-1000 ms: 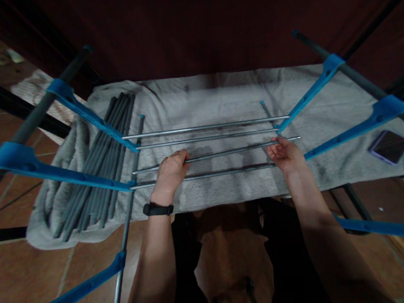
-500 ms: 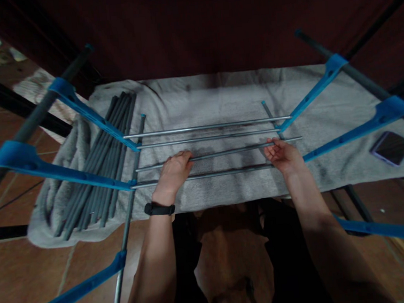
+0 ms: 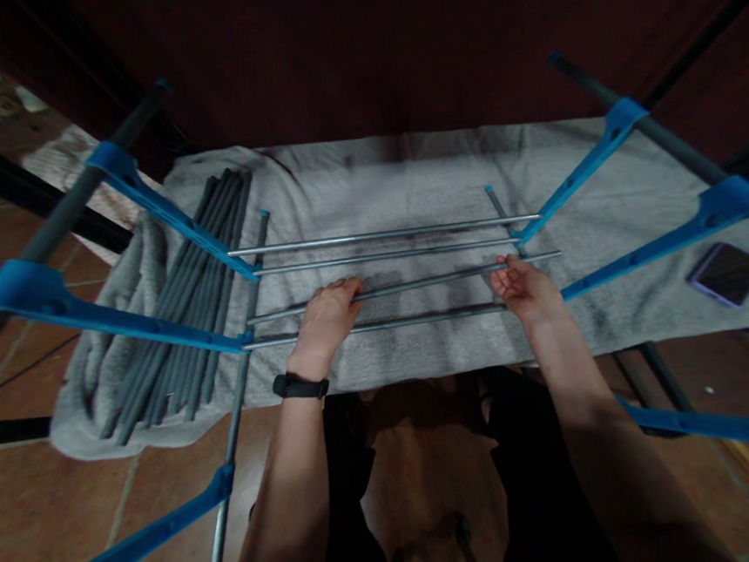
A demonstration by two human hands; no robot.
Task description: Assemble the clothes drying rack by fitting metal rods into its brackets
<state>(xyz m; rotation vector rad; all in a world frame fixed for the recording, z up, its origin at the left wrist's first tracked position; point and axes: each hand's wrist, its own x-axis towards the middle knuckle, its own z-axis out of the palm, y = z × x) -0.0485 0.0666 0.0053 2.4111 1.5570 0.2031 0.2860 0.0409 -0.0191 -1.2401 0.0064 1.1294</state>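
A thin grey metal tube [image 3: 424,284] runs slightly slanted between two blue plastic side brackets of a rack frame. My left hand [image 3: 330,314], a black band on its wrist, is wrapped over the tube left of its middle. Nearer its right end, my right hand [image 3: 525,287] pinches the same tube with fingers curled, palm partly up. The tube's left end lies by the left bracket [image 3: 156,326], its right end by the right bracket [image 3: 641,259]; I cannot tell whether either end is seated. Other crossbars [image 3: 384,235] span the frame behind and in front of it.
A bundle of grey tubes [image 3: 183,306] lies on the grey cloth [image 3: 379,184] at left. A phone [image 3: 726,275] rests at the right. Grey uprights [image 3: 670,146] rise on both sides, and another blue bracket [image 3: 123,552] juts out at lower left.
My left hand has shifted slightly to the right, still on the tube. The tube's left end sits marginally further left and lower. My right hand has barely moved.
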